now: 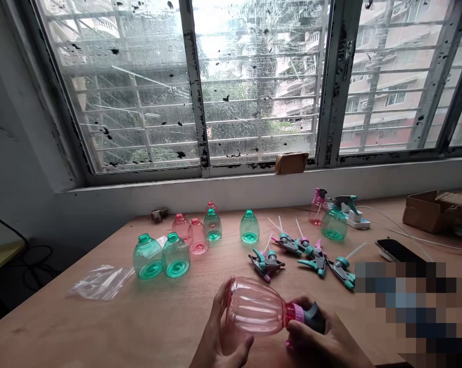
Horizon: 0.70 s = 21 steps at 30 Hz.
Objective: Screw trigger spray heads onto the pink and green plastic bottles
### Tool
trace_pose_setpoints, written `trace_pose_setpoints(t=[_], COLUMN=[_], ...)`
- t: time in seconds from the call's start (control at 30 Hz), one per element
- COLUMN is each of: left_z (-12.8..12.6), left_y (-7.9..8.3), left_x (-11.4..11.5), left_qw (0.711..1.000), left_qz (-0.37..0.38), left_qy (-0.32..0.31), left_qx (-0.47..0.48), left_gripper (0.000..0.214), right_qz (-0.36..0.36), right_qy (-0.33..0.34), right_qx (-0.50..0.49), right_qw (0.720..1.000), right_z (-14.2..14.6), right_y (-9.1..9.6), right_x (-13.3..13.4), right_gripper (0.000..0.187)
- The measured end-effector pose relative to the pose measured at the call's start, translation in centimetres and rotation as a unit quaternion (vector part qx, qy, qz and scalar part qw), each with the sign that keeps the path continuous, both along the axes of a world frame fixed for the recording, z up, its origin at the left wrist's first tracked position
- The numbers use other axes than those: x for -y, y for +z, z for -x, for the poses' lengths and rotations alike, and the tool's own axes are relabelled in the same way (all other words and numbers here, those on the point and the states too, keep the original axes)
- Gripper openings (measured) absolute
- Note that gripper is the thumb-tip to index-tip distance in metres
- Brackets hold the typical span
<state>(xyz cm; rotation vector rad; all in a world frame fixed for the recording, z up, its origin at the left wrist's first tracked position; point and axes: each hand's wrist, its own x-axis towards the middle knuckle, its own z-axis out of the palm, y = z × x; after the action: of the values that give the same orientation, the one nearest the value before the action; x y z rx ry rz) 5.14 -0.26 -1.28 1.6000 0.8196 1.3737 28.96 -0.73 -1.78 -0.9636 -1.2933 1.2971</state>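
Note:
A pink see-through spray bottle (pixel 256 305) lies sideways between my hands, low in the middle of the view. My left hand (pixel 221 332) is wrapped round its base end. At the neck, my right hand (pixel 311 329) grips the pink collar and the dark grey spray head (pixel 315 318), which sits on the bottle's mouth. The fingers partly hide the trigger. Just beyond lie several loose teal, grey and pink spray heads (pixel 266 263) with thin white tubes. Open green bottles (pixel 176 257) and pink bottles (pixel 198 237) stand farther left, without heads.
A green spray bottle (pixel 334 222) and a pink one (pixel 317 208) stand at the back with heads on. A plastic bag (pixel 100 282) lies left. On the right are a phone (pixel 401 251), a power strip (pixel 356 220) with cables and a cardboard box (pixel 438 212).

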Motion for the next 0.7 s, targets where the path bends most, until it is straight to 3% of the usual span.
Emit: trace_pose_setpoints(t=[0.27,0.4,0.5,0.63,0.7], left_z=[1.0,0.9,0.8,1.0,1.2], left_y=[0.0,-0.5,-1.0,-0.8,-0.4], left_x=[-0.5,-0.7,-0.8,-0.7,-0.6], left_qw=[0.998,0.998,0.997,0.996,0.994], left_qz=[0.060,0.010,-0.015,0.048,0.077], left_qy=[-0.023,-0.032,-0.032,-0.064,-0.065], left_qx=[-0.018,-0.057,-0.071,-0.040,-0.029], left_gripper=[0.092,0.095,0.091,0.104,0.095], right_qz=[0.012,0.021,0.022,0.020,0.021], right_qy=[0.000,-0.005,-0.007,-0.006,-0.007], right_qx=[-0.044,-0.114,-0.112,-0.098,-0.089], right_qw=[0.999,0.993,0.993,0.995,0.996], right_z=[-0.2,-0.1,0.0,-0.1,-0.1], right_y=[-0.2,-0.4,-0.3,-0.2,-0.3], right_x=[0.0,-0.1,-0.1,0.0,0.0], right_gripper=[0.036,0.037,0.036,0.036,0.036])
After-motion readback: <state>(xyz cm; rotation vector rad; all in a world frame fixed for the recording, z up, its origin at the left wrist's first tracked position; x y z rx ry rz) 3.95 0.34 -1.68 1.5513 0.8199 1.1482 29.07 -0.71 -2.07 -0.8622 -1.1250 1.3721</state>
